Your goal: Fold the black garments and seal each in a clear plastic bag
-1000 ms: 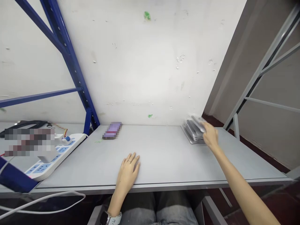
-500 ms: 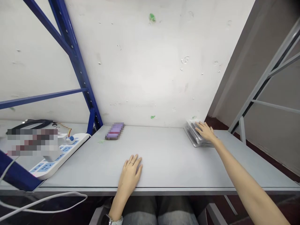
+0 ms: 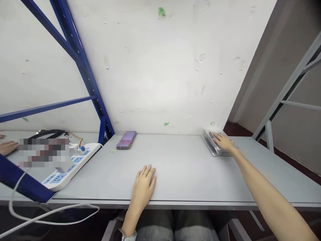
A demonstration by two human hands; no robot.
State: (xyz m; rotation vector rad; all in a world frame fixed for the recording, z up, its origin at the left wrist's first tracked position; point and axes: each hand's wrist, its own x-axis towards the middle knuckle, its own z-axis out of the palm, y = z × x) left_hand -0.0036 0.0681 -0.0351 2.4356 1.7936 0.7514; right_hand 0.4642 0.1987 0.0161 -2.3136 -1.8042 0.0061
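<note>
Settling the right hand (image 3: 224, 142) from the side of the pile onto the top of a stack of clear plastic sleeves (image 3: 208, 142), with the fingers lying flat, a little spread, and pinching nothing. Also newly entering at the far left edge of the frame: a co-worker's hand (image 3: 8, 148), lying open on a lower-left surface and well apart from the person's own hands. Sitting at the back right of a pale grey tabletop (image 3: 190, 174), close to the white wall (image 3: 160, 67), and partly covered by the palm, the stack is lying flat. Resting near the front edge of the tabletop, at lower centre, the left hand (image 3: 143, 187) is staying open and palm down, its fingers loosely spread and touching nothing but the surface, with a ring (image 3: 144, 174) showing on one finger and a white-strapped watch (image 3: 127, 235) showing at the wrist. Lying at the back edge, left of centre, a pixelated purple slab (image 3: 126, 140) is sitting just beside a blue steel shelf upright (image 3: 81, 67). Angling across the lower left, a white power strip (image 3: 71, 169) is lying beside a pixelated patch (image 3: 43, 152), with a white cable (image 3: 50, 214) looping below the tabletop.
</note>
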